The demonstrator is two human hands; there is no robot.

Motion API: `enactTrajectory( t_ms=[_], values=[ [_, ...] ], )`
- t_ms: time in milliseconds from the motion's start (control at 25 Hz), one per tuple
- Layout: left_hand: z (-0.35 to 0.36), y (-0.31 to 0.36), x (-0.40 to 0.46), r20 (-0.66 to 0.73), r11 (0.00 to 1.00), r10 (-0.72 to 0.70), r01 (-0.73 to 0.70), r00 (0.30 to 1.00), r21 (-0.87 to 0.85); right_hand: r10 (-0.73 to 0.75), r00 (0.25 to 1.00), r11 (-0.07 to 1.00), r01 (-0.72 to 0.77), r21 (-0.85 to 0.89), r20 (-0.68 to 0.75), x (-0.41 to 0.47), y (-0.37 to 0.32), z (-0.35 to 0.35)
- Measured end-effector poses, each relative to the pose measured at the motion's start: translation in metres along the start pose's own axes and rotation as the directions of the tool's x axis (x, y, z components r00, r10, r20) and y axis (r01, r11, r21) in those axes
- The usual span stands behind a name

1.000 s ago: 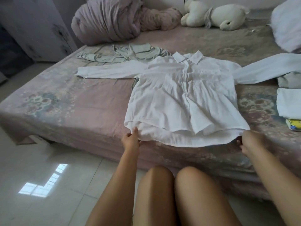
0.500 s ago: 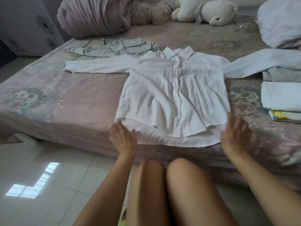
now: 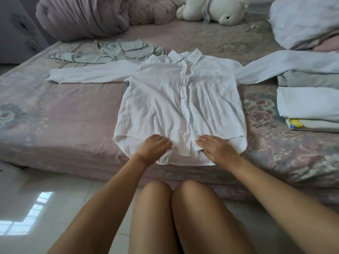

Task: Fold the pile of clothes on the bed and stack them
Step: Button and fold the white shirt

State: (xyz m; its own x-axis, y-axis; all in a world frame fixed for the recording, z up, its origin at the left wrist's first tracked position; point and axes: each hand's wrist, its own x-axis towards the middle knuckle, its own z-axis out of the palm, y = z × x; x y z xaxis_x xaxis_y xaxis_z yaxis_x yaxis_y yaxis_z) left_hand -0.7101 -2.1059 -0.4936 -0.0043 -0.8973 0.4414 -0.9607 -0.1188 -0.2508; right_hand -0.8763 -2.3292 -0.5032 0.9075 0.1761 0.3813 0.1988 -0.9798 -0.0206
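Note:
A white long-sleeved shirt (image 3: 176, 99) lies face up and spread out on the bed (image 3: 55, 114), collar away from me, both sleeves stretched out to the sides. My left hand (image 3: 153, 146) rests on the shirt's lower hem, left of the button line, with its fingers bent down onto the cloth. My right hand (image 3: 216, 148) lies flat on the hem just right of the buttons, fingers straight. A pale green garment (image 3: 117, 53) lies unfolded behind the shirt's left sleeve. A stack of folded clothes (image 3: 308, 105) sits at the right.
A bundled pink quilt (image 3: 84, 15) and a white plush toy (image 3: 212, 10) lie at the back of the bed. A white pillow (image 3: 304, 21) is at the back right. My knees (image 3: 176, 208) are close to the bed's front edge, above the tiled floor (image 3: 36, 198).
Both hands let go of the hem corners, lifted, and came inward onto the middle of the lower hem. The view moved closer to the shirt.

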Motion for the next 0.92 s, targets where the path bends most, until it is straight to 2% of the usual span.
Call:
enactTrajectory(
  t_ms=[80, 160, 240, 320, 400, 520, 600, 760, 840, 920],
  values=[
    [-0.009, 0.005, -0.001, -0.043, 0.999, 0.033, -0.033, 0.999, -0.001, -0.033, 0.999, 0.996, 0.036, 0.076, -0.039, -0.004, -0.009, -0.003],
    [-0.009, 0.014, -0.012, -0.052, 0.992, 0.118, -0.120, 0.992, -0.044, -0.081, 0.996, 0.996, 0.083, 0.041, -0.032, -0.007, -0.022, -0.001],
    [-0.009, 0.018, -0.028, -0.014, 0.989, 0.129, -0.130, 0.991, -0.074, -0.065, 0.997, 0.998, 0.065, 0.002, 0.045, -0.009, -0.030, 0.006],
    [-0.012, 0.008, -0.044, 0.030, 0.999, -0.042, 0.043, 0.999, -0.017, 0.013, 0.992, 1.000, -0.013, 0.000, 0.126, -0.013, -0.027, 0.008],
    [-0.018, -0.010, -0.060, 0.077, 0.965, -0.259, 0.253, 0.963, 0.074, 0.131, 0.986, 0.991, -0.126, -0.051, 0.101, -0.019, -0.012, 0.002],
    [-0.022, -0.039, -0.077, 0.139, 0.889, -0.425, 0.384, 0.894, 0.249, 0.308, 0.943, 0.938, -0.280, -0.205, 0.123, -0.039, 0.025, -0.017],
    [-0.023, -0.056, -0.079, 0.201, 0.842, -0.512, 0.441, 0.835, 0.310, 0.430, 0.890, 0.890, -0.389, -0.236, 0.154, -0.052, 0.049, -0.027],
    [-0.025, -0.071, -0.082, 0.399, 0.854, -0.513, 0.404, 0.760, 0.327, 0.504, 0.864, 0.806, -0.479, -0.347, -0.023, -0.064, 0.073, -0.034],
    [-0.024, -0.072, -0.089, 0.500, 0.861, -0.508, 0.413, 0.701, 0.297, 0.469, 0.881, 0.821, -0.460, -0.339, -0.058, -0.072, 0.077, -0.031],
    [-0.030, -0.069, -0.090, 0.506, 0.873, -0.488, 0.406, 0.711, 0.272, 0.450, 0.886, 0.839, -0.463, -0.287, -0.114, -0.077, 0.077, -0.029]
  ],
)
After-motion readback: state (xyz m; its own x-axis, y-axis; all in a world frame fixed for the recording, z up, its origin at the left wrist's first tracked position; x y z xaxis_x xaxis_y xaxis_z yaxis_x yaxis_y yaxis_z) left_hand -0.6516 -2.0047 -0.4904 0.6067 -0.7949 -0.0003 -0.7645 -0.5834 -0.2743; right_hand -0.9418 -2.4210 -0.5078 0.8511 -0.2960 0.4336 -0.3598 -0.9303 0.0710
